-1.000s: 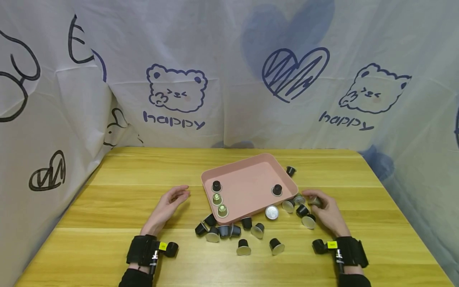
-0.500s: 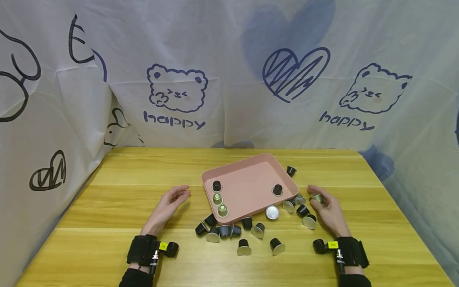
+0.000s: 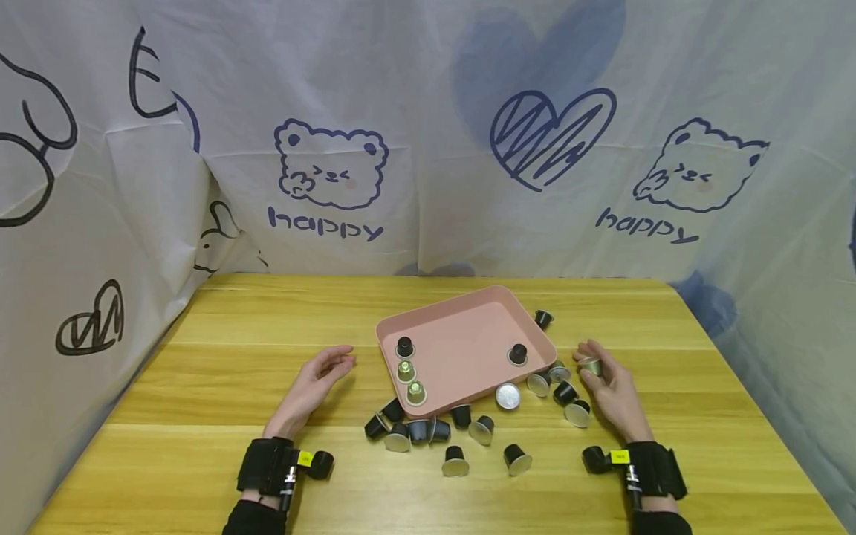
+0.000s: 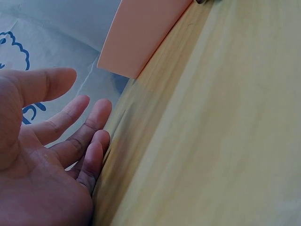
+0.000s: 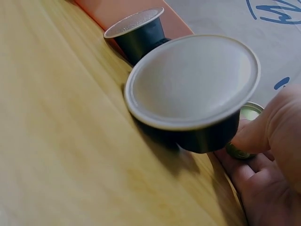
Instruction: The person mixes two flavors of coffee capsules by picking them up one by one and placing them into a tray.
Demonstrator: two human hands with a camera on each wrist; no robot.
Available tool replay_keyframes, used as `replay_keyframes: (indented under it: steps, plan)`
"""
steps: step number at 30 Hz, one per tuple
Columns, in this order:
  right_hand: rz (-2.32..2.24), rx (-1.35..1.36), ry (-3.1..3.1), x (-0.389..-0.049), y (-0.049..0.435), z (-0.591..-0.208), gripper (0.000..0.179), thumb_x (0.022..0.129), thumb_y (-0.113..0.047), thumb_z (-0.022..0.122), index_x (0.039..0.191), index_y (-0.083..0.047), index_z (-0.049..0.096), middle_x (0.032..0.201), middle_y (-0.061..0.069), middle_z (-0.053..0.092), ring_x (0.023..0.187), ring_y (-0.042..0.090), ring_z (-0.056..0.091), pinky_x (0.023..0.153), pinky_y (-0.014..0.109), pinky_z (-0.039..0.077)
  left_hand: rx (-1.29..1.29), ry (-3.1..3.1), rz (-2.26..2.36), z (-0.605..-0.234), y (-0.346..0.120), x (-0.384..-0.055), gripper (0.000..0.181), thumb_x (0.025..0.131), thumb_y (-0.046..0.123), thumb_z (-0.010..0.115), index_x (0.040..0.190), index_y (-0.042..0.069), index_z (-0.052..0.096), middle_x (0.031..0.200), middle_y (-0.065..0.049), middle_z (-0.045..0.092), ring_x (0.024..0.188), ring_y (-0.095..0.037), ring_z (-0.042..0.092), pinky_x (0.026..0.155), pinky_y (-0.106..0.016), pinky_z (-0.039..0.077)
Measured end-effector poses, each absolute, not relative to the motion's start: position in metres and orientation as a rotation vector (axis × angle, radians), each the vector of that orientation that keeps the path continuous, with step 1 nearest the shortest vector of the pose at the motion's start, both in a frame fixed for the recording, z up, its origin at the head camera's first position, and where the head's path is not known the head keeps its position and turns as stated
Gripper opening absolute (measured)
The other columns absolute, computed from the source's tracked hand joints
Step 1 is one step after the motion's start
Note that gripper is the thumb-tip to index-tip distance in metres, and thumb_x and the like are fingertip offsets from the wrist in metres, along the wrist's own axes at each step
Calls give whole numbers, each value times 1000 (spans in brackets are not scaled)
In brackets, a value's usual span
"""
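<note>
Right of the pink tray (image 3: pixel 461 349), my right hand (image 3: pixel 611 383) pinches a light green coffee capsule (image 3: pixel 591 365) between thumb and fingers. In the right wrist view the thumb partly hides this green capsule (image 5: pixel 251 111), and a dark capsule (image 5: pixel 195 84) with a pale lid looms in front of it. My left hand (image 3: pixel 317 383) rests on the table left of the tray, fingers relaxed, holding nothing. The left wrist view shows the left hand (image 4: pixel 51 141) with its palm bare and the tray's corner (image 4: pixel 136 42) beyond. Inside the tray stand two green capsules (image 3: pixel 415 393) and two black capsules (image 3: pixel 518 354).
Several dark capsules (image 3: pixel 417 431) lie along the tray's near side. More, including a capsule showing its silver lid (image 3: pixel 507 396), cluster between the tray and the right hand. One black capsule (image 3: pixel 543 319) lies beyond the tray's right edge. A white drawn-on cloth (image 3: pixel 428 148) hangs behind the wooden table.
My right hand has shifted slightly right, away from the tray and the cluster, and the green capsule has turned in its fingers. The left hand and the tray have not moved.
</note>
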State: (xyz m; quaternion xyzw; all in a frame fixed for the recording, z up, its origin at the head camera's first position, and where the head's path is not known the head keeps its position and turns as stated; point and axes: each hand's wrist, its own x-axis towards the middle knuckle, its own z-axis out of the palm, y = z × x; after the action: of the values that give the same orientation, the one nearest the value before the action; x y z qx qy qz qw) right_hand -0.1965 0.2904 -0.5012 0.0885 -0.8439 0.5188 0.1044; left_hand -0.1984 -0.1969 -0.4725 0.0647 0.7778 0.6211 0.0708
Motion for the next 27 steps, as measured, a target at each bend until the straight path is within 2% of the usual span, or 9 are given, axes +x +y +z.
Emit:
replay_keyframes:
  steps: [10, 15, 17, 23, 27]
  plan:
    - [1570, 223, -2495, -197, 290, -501, 59, 97, 6, 47, 147, 12, 17, 141, 27, 43, 120, 40, 48, 87, -2, 33, 203, 2344, 1866, -474, -197, -199, 47, 100, 19, 51, 138, -6, 42, 128, -27, 53, 118, -36, 48, 104, -51, 33]
    - [1565, 220, -2475, -197, 289, -502, 56, 97, 6, 48, 146, 12, 22, 138, 28, 46, 118, 38, 50, 88, -1, 34, 210, 2348, 1868, -472, -198, -198, 47, 100, 20, 51, 138, -7, 42, 128, -26, 52, 119, -36, 48, 104, -51, 34]
    - [1566, 218, -2460, -197, 288, -502, 54, 97, 5, 49, 145, 12, 26, 136, 28, 48, 116, 34, 53, 87, 0, 36, 214, 2350, 1867, -473, -198, -198, 47, 100, 20, 51, 139, -7, 42, 128, -26, 52, 119, -36, 48, 104, -51, 33]
    - [1615, 201, -2429, -197, 290, -504, 52, 98, -1, 51, 143, 13, 31, 130, 31, 52, 105, 4, 59, 85, 3, 42, 221, 2342, 1871, -474, -199, -198, 48, 100, 21, 51, 139, -6, 42, 128, -26, 52, 119, -36, 48, 104, -51, 33]
    - [1594, 179, -2476, -200, 293, -499, 55, 98, -10, 54, 144, 11, 31, 124, 33, 56, 99, 0, 60, 82, 3, 43, 210, 2337, 1873, -474, -198, -199, 49, 100, 22, 52, 139, -6, 42, 128, -25, 52, 119, -35, 48, 104, -51, 33]
